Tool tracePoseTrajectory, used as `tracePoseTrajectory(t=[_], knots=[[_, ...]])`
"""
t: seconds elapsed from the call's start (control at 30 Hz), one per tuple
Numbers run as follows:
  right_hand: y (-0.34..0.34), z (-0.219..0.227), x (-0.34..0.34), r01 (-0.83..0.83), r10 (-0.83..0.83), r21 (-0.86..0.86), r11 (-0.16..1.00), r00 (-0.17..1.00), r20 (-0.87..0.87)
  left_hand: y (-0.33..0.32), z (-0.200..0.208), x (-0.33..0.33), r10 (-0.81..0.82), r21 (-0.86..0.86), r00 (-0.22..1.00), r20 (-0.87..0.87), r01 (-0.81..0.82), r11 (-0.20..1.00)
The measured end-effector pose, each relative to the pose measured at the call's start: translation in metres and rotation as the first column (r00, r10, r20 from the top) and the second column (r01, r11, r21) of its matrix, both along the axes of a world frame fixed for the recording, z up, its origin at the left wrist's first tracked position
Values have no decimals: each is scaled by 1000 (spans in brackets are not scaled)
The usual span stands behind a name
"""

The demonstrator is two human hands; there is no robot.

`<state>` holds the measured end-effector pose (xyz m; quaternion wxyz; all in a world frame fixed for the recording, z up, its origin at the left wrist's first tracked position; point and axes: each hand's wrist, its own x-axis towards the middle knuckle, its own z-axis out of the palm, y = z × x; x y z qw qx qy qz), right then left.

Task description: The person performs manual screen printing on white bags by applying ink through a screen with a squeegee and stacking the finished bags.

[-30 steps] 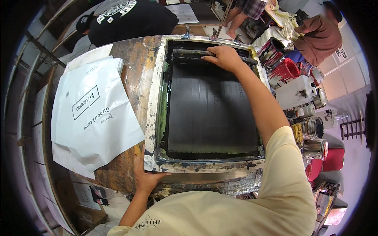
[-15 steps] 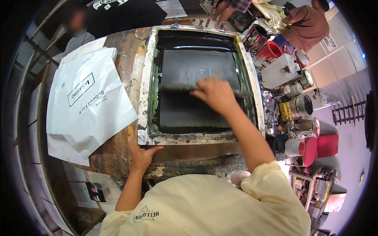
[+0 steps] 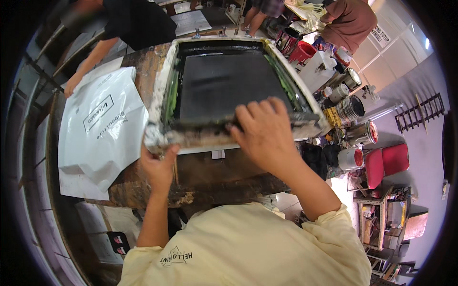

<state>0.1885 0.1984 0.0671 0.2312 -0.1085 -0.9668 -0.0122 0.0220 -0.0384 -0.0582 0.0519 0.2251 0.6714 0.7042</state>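
Note:
A screen-printing frame (image 3: 156, 102) with a dark, ink-wet mesh (image 3: 224, 86) is tilted up, its near edge raised off the worktable. My left hand (image 3: 160, 167) grips the near left corner, thumb on the near side. My right hand (image 3: 267, 133) is closed over a dark squeegee (image 3: 303, 117) at the near end of the screen; its fingertips curl over the bar. Beneath the raised edge shows a brown board (image 3: 214, 171) with a small white piece (image 3: 218, 154) at its far side. What else lies under the screen is hidden.
Printed white plastic bags (image 3: 100, 138) lie stacked at the left; a co-worker's hand (image 3: 71, 86) touches their far edge. Hinge clamps (image 3: 223, 31) stand behind the frame. Paint cans (image 3: 361, 132) and a red bucket (image 3: 303, 51) crowd the right. Another person (image 3: 350, 24) is at the far right.
The screen's near edge has risen from the table. My right hand and the squeegee have moved from mid-screen to its near end. A co-worker's hand has come to the bags.

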Motion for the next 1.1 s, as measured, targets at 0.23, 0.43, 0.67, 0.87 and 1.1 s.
tracePoseTrajectory(t=[0.23, 0.43, 0.67, 0.87, 1.1], knots=[[44, 78, -61, 21, 69, 233, 972, 926, -371, 42, 23, -5, -58, -333, 914, -400, -86, 939], [53, 123, -77, -48, 117, 178, 983, 907, -404, 17, -56, 51, -441, -907, 812, -382, -238, 346], [58, 158, -95, -144, 97, -111, 983, 932, -350, 42, -14, 38, -375, -832, 848, -373, -128, 540], [50, 156, -114, -7, 35, 64, 998, 888, -458, 89, 33, -5, -111, -412, 839, -533, -143, 900], [75, 161, -106, 32, -21, 52, 998, 979, -203, 40, 37, -35, 167, -269, 942, -292, -249, 930]])
